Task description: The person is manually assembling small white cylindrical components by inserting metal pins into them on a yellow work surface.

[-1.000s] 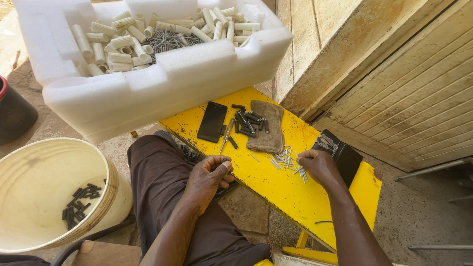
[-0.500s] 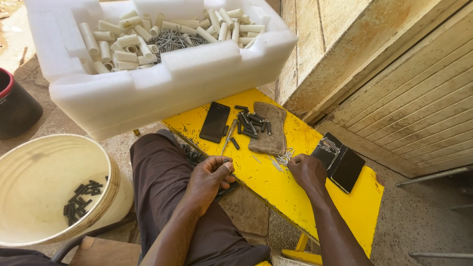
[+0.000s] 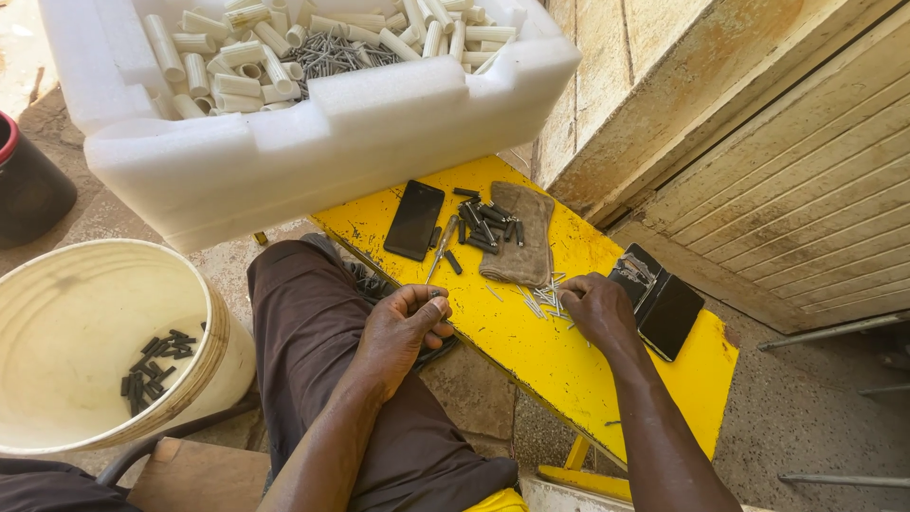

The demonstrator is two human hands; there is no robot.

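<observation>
Now right hand [image 3: 592, 308] grip closed on loose nails [image 3: 542, 299], left hand [image 3: 406, 327] pinching something small, unclear

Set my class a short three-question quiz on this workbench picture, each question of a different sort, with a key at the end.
1. True or false: the right hand rests on the scattered nails on the yellow bench.
2. Multiple choice: the small dark pieces to the person's left lie in A) a cream bucket, B) a glass jar, C) a metal tray.
3. Fill in: the white foam box holds pale tubes and a heap of grey ____.

Key: 1 true; 2 A; 3 nails. The left hand pinches something too small to identify.
</observation>
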